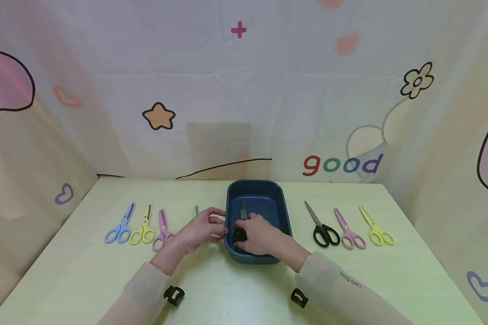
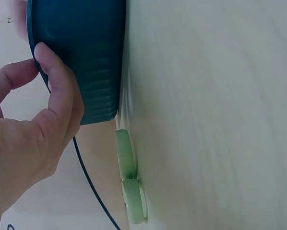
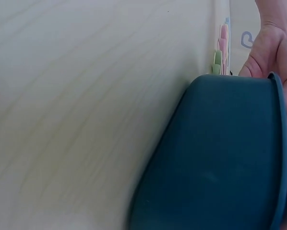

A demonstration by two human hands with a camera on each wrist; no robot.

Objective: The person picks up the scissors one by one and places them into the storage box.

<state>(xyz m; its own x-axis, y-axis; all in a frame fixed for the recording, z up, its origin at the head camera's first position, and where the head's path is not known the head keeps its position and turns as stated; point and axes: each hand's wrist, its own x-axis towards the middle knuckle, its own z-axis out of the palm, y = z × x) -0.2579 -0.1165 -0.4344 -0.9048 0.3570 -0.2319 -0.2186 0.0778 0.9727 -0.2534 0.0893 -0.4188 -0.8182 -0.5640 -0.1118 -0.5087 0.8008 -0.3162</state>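
A dark blue plastic bin [image 1: 270, 260] stands in the middle of the table. My left hand [image 1: 203, 228] is at its left rim; in the left wrist view the thumb [image 2: 50, 57] and a finger meet at the rim. Inside the bin, my right hand [image 1: 260, 233] grips the black handle of a pair of scissors [image 1: 240, 234], whose metal blades point away from me. The palm hides part of the handle. Green scissors [image 2: 127, 155] lie left of the bin, mostly hidden behind my left hand in the head view.
To the left lie blue scissors [image 1: 119, 232], yellow scissors [image 1: 143, 234] and pink scissors [image 1: 162, 234]. On the right are black-handled scissors [image 1: 324, 234], pink scissors [image 1: 351, 238] and yellow scissors [image 1: 380, 234]. A printed curtain [image 1: 211, 90] hangs behind the table.
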